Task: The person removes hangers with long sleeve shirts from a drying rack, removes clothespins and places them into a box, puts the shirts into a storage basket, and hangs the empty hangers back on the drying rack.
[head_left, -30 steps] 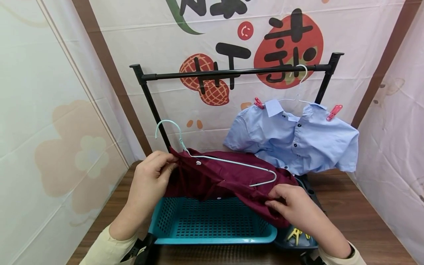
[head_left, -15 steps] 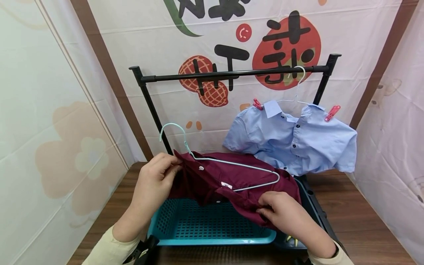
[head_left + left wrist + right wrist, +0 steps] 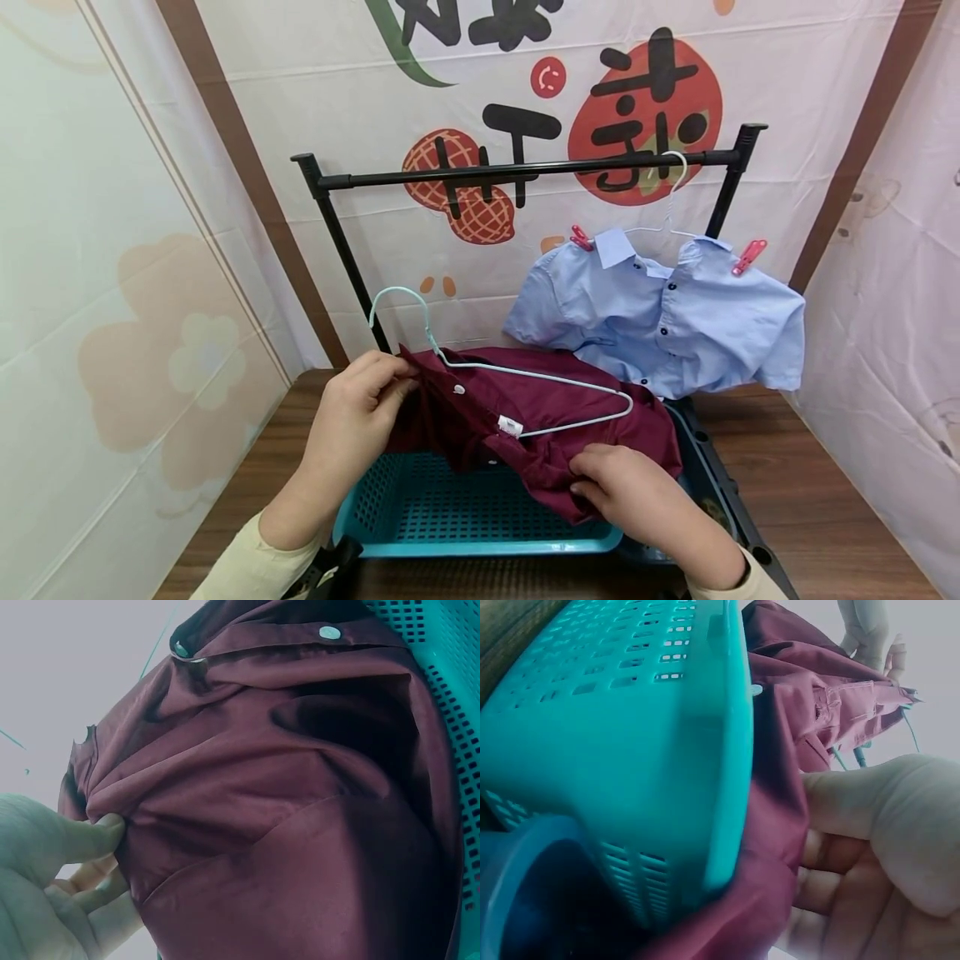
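A maroon shirt (image 3: pixel 555 379) with white buttons lies over the back and right side of a teal basket (image 3: pixel 480 547). My left hand (image 3: pixel 360 408) pinches its cloth near the collar on the left, thumb against fingers in the left wrist view. On the right, my right hand (image 3: pixel 626 492) pinches the shirt's edge over the basket's right rim. A pale mint wire hanger (image 3: pixel 577 381) is partly inside the shirt; its hook stands up free at the left, and its right arm lies on the cloth. The hanger's left arm is hidden under the shirt.
Behind stands a black clothes rack (image 3: pixel 487 172). From its bar hangs a light blue shirt (image 3: pixel 697 325) on a white hanger, with pink clothespins (image 3: pixel 748 257) at its shoulders. A dark blue bin (image 3: pixel 705 467) stands right of the basket, on the wooden table (image 3: pixel 840 483).
My right hand has slid left and slightly down along the shirt, pulling the cloth with it. A white label in the collar has come into view. The hanger has shifted slightly right and down.
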A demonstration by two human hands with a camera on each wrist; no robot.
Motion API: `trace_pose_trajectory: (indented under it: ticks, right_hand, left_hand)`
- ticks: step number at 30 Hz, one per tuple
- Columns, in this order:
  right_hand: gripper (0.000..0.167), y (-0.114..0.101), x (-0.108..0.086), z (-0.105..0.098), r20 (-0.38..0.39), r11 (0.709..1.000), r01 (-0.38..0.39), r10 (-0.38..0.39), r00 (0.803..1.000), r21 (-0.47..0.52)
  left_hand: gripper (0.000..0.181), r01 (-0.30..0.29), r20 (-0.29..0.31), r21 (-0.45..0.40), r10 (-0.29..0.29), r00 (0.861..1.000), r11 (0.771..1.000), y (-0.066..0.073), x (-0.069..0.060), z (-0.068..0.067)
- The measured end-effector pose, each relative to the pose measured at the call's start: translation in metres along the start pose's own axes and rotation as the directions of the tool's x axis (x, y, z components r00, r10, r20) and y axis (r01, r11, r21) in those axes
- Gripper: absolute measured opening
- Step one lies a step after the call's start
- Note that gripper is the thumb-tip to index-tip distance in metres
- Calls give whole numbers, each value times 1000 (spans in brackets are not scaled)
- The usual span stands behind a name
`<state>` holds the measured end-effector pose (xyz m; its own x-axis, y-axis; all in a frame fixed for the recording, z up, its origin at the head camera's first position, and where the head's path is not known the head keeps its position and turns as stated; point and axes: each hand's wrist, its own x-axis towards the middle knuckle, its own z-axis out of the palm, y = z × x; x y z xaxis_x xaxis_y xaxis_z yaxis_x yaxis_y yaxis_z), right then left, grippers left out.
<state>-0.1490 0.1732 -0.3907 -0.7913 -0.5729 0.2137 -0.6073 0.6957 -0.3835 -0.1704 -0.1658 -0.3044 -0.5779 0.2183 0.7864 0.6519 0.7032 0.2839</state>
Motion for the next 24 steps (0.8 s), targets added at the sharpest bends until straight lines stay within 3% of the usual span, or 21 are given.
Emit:
trace_pose_trajectory:
  ticks: [5, 12, 20, 24]
  right_hand:
    - [8, -1, -4, -9, 38, 999, 39, -40, 998, 16]
    - [7, 8, -17, -33, -14, 996, 86, -86, 996, 21]
    - [8, 22, -31, -63, -117, 1000, -16, 15, 993, -7]
    - [11, 25, -39, -75, -250, 996, -80, 70, 966, -30]
  left_hand:
    - [16, 3, 14, -21, -3, 1000, 1000, 0, -1, 1]
    - [16, 1, 14, -18, -1, 1000, 1000, -1, -3, 2]
    - [18, 3, 33, -26, -2, 999, 1000, -2, -4, 3]
    - [18, -7, 50, -29, 8, 999, 1000, -1, -6, 4]
